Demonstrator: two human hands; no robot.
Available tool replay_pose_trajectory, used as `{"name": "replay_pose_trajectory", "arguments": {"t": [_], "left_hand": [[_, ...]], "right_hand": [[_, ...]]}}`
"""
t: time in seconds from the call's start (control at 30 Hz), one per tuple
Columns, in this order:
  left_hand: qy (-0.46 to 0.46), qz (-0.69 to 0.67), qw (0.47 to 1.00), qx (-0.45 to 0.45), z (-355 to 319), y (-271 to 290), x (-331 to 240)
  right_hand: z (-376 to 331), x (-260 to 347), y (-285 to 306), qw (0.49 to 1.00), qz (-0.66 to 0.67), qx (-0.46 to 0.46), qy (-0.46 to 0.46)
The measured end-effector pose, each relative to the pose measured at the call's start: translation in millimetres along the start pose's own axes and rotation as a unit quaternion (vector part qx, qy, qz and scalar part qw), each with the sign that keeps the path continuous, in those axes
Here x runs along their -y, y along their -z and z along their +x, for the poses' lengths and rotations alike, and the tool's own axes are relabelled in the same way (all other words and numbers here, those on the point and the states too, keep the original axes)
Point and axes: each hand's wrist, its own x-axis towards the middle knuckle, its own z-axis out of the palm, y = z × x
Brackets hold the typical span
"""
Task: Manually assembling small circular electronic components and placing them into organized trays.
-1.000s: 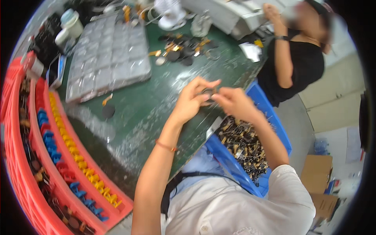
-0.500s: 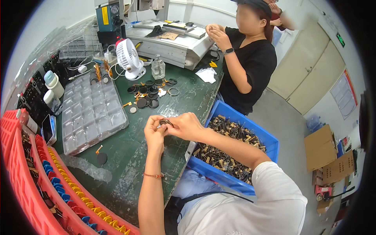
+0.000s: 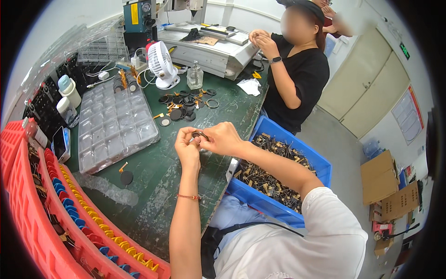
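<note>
Between my two hands is a small round dark disc with a thin rim, held above the green table. My left hand pinches it from the left with bent fingers. From the other side, my right hand closes on its edge; fingers partly hide it. Beyond them lies a loose pile of black discs, some with orange tabs, beside a bare ring. A lone black disc with a tab rests to the left of my left forearm.
A clear compartment tray lies at left, with a white fan and glass bottle behind. Red crates curve along the near left. A blue bin of small parts stands at right. A co-worker works at far right.
The view has shifted slightly, so the table things sit a little farther right and mostly lower. Both hands still hold the disc, their fingers only slightly moved.
</note>
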Motion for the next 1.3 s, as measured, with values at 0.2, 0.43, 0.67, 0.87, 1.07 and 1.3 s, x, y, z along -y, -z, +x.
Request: {"name": "replay_pose_trajectory", "arguments": {"t": [0.2,0.43,0.67,0.87,1.07,1.3], "left_hand": [[0.021,-0.068,0.997,-0.01,5,-2,5],[0.043,-0.215,0.975,-0.031,19,21,19],[0.016,-0.277,0.959,-0.058,12,17,30],[0.16,-0.227,0.961,-0.015,12,10,22],[0.163,-0.232,0.959,-0.021,11,5,10],[0.151,-0.215,0.965,0.002,2,18,-1]], "right_hand": [[11,5,3,0.997,-0.062,0.052,-0.001],[48,64,10,0.985,-0.102,0.14,0.001],[77,164,-52,0.921,0.202,0.261,0.207],[92,179,-107,0.86,0.194,0.37,0.294],[92,171,-113,0.875,0.187,0.337,0.292],[82,185,-116,0.896,0.186,0.299,0.271]]}}
